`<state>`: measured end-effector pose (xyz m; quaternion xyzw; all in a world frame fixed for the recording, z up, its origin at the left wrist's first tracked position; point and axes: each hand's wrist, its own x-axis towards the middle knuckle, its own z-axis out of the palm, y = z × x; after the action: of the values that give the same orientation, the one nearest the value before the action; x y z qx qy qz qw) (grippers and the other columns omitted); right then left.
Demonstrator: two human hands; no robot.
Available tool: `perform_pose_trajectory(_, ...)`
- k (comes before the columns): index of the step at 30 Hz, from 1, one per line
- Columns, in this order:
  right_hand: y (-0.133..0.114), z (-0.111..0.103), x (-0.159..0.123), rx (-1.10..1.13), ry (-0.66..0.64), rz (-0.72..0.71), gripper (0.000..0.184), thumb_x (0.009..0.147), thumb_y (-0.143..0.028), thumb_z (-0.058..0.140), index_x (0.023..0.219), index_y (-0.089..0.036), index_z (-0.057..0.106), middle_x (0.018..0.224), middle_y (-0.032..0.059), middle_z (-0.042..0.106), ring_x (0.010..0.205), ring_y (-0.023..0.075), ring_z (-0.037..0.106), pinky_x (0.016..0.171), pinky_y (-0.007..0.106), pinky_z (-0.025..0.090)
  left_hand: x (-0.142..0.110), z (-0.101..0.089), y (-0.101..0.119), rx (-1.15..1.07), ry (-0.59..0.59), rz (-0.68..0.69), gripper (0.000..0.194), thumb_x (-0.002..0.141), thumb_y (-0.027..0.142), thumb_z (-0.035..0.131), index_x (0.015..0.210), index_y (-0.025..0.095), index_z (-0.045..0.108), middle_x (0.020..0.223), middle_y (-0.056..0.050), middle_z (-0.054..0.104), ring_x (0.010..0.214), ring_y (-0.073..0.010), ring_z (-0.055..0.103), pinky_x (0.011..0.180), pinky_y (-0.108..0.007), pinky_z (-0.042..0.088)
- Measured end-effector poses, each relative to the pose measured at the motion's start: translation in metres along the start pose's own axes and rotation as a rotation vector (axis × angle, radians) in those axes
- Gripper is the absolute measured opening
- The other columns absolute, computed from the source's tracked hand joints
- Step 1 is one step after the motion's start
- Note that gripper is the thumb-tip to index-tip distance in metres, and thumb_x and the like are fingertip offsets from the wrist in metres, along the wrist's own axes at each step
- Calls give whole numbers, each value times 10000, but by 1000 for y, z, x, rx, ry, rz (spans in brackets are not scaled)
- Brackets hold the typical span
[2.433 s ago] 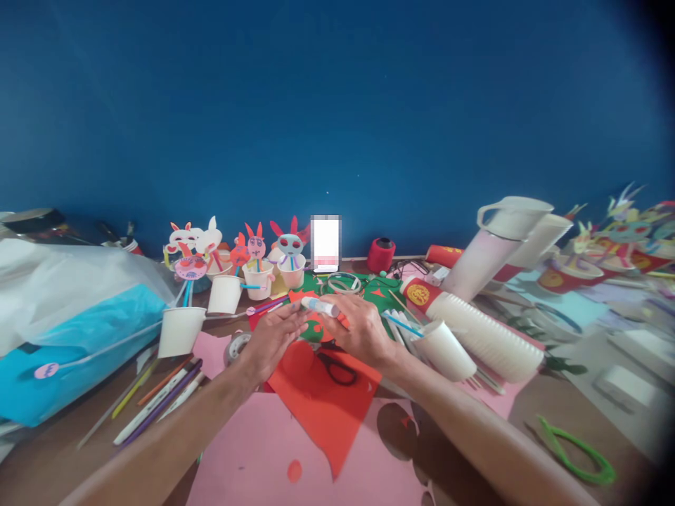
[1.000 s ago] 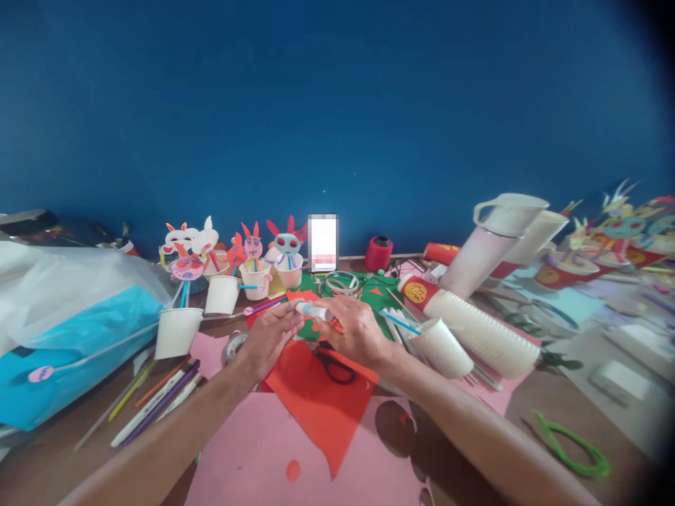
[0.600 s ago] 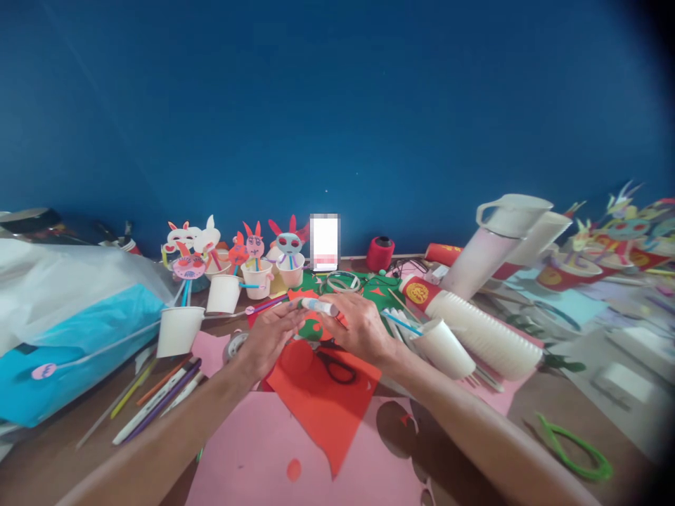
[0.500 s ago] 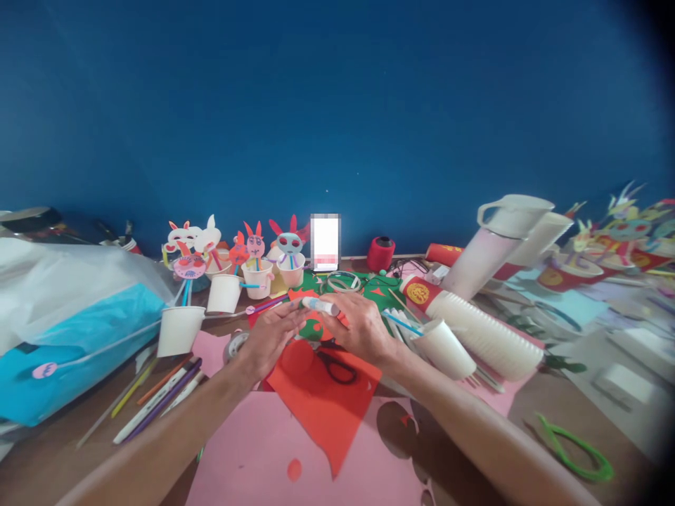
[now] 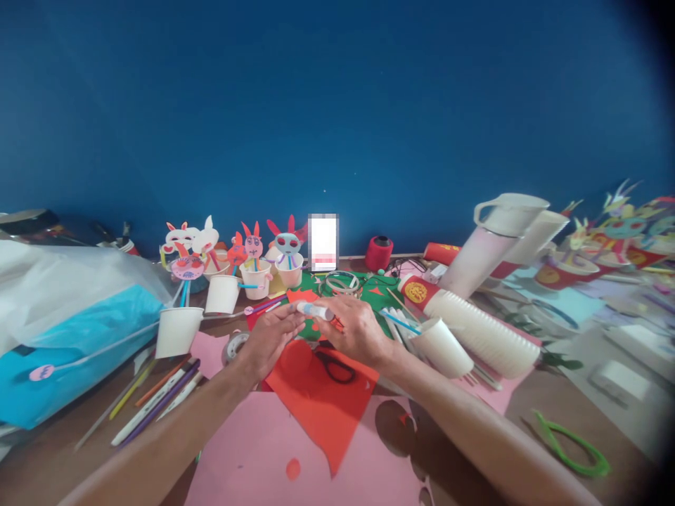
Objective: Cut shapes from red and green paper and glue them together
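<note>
A small white tube with a pale blue label, which looks like a glue stick [image 5: 316, 310], lies level between my two hands. My right hand [image 5: 358, 330] curls round its right part, and a bit of orange shows by those fingers. At its left end, the fingertips of my left hand [image 5: 277, 330] close on the tube; the exact grip there is partly hidden. Below the hands, black-handled scissors [image 5: 337, 367] rest on an orange paper sheet [image 5: 332, 414], beside an orange disc [image 5: 297, 360]. Under that sheet spreads pink paper [image 5: 253, 450] with round holes cut along its right side.
Paper-cup figures [image 5: 245, 270] stand at the back left. Markers [image 5: 152, 400] and a tape roll [image 5: 235, 346] lie left, near a blue bag [image 5: 79, 351]. Stacked cups [image 5: 474, 327], a tilted jug [image 5: 490, 246] and green-handled scissors [image 5: 572, 450] are on the right.
The white tube has tilted slightly and shifted a little left between my hands. A bit of orange by my right fingers shows more now. The view has moved slightly.
</note>
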<state>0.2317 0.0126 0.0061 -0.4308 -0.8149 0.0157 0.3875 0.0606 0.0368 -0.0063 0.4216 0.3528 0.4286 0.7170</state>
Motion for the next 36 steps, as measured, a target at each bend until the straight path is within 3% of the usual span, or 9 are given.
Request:
perform_pose_trajectory(8,1,2,0,-45,-2,-12,204,831,-245,477,979,-146,577,782,67,642,722,168,578,664,261,408,3,-1,2,-33,51,-37,231,665,144,641,894,178,647,899,-22,662,935,-139,559,944,-292,328)
perform_pose_trajectory(17,4,5,-1,-22,35,11,205,829,-215,486,1010,-158,564,812,61,638,737,167,572,687,260,413,4,-4,6,-68,100,-59,255,639,136,651,892,171,647,957,-60,670,1033,-186,538,930,-313,347)
perform_pose_trajectory(26,1,3,0,123,94,155,199,833,-226,463,999,-181,564,835,45,633,718,150,571,665,243,427,2,-2,10,-113,110,-37,259,632,74,619,876,159,643,953,-62,670,1051,-196,535,925,-325,358)
perform_pose_trajectory(31,1,1,6,420,208,395,205,802,-259,497,973,-181,580,728,11,612,618,129,548,572,229,429,0,-2,13,-116,70,-32,248,672,67,561,891,151,640,995,-82,661,1096,-210,510,915,-326,374)
perform_pose_trajectory(36,6,5,10,1111,224,640,166,790,-288,511,898,-170,557,666,-2,618,615,124,591,628,254,461,1,-6,12,-141,56,-34,272,686,98,567,948,155,612,1021,-92,656,1069,-208,531,880,-330,403)
